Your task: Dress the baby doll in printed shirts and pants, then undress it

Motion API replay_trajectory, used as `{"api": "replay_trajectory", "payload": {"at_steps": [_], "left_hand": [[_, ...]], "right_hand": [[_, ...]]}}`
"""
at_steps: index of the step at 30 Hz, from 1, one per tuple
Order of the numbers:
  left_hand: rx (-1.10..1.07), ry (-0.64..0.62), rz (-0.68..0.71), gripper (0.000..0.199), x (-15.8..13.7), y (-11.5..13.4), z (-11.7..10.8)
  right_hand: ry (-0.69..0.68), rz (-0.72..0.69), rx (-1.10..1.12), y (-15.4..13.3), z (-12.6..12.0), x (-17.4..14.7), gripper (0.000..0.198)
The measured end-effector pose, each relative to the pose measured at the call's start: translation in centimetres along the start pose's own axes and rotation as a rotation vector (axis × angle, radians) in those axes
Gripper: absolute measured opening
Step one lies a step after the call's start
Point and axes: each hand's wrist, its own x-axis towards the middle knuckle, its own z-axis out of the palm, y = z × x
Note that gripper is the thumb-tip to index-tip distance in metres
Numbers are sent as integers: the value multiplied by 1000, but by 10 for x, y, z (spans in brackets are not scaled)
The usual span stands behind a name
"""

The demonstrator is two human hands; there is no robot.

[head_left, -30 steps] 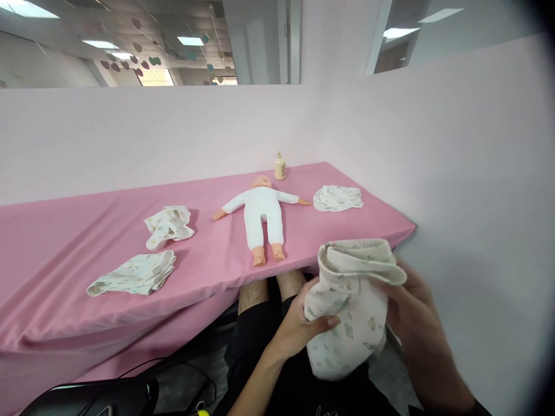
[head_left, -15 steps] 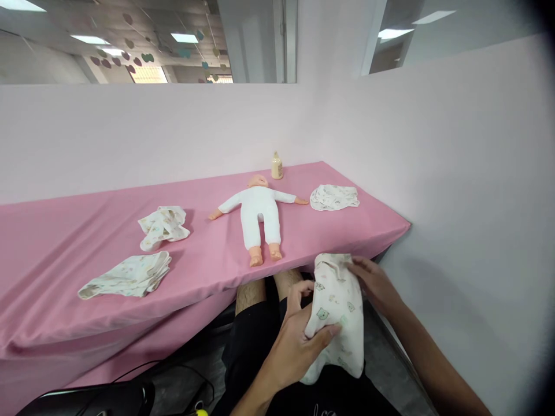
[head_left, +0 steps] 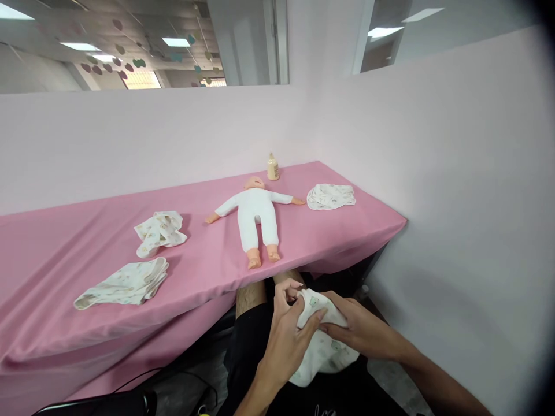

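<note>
Over my lap, a white printed cloth garment (head_left: 327, 349) with small green animal figures hangs bunched between both hands; what kind of garment it is cannot be made out. My left hand (head_left: 288, 326) pinches its upper left edge between thumb and fingers. On the right side, my right hand (head_left: 358, 323) grips a fold, thumb near the left thumb. Past the hands, a baby doll (head_left: 258, 216) in a white bodysuit lies on its back, arms spread and feet toward me.
A pink-covered table (head_left: 208, 242) runs along the wall. On it are a crumpled printed cloth (head_left: 160, 231), a folded printed cloth (head_left: 125, 283), another printed cloth (head_left: 330, 196) at right, and a cream pump bottle (head_left: 273, 167). A black chair seat (head_left: 99, 404) stands lower left.
The garment has come down from beside the table edge toward my lap and is more bunched. My right hand has moved down and left, closer to my left hand.
</note>
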Motion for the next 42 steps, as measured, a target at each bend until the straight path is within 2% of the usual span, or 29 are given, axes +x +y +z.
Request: {"api": "replay_trajectory", "payload": {"at_steps": [2, 6, 8, 11, 14, 16, 18, 20, 22, 24, 27, 31, 33, 42], "left_hand": [[-34, -14, -40, 25, 1, -2, -1], [-247, 44, -79, 35, 4, -11, -1], [-376, 55, -113, 45, 5, -16, 1], [-456, 65, -168, 54, 6, -22, 3], [-412, 80, -207, 46, 6, -27, 3], [-386, 69, -229, 42, 5, -30, 2], [-361, 52, -248, 40, 3, -32, 1], [-339, 35, -256, 39, 2, -34, 0], [-329, 22, -252, 37, 2, -34, -1], [-331, 16, -250, 36, 3, -33, -1], [-330, -4, -253, 36, 2, -30, 0], [-310, -28, -260, 37, -1, -27, -2], [-305, -21, -263, 36, -3, -27, -5], [-333, -15, -270, 37, -7, -35, -11]], "right_hand": [[-11, 20, -6, 2, -5, 1, 15], [-6, 85, 103, -10, -34, 5, 22], [79, 124, 203, -18, -54, 14, 29], [309, 147, 355, -15, -90, 43, 40], [571, 57, 456, 20, -137, 85, 50], [642, 42, 407, 59, -171, 110, 54], [699, 213, 182, 100, -201, 126, 57], [890, 459, -235, 136, -225, 132, 65], [955, 518, -390, 162, -238, 135, 72], [957, 447, -593, 177, -242, 139, 70], [874, 303, -809, 188, -230, 152, 71], [492, 327, -1010, 201, -199, 167, 61], [384, 356, -1059, 208, -188, 170, 57], [320, 429, -1137, 211, -184, 168, 62]]}}
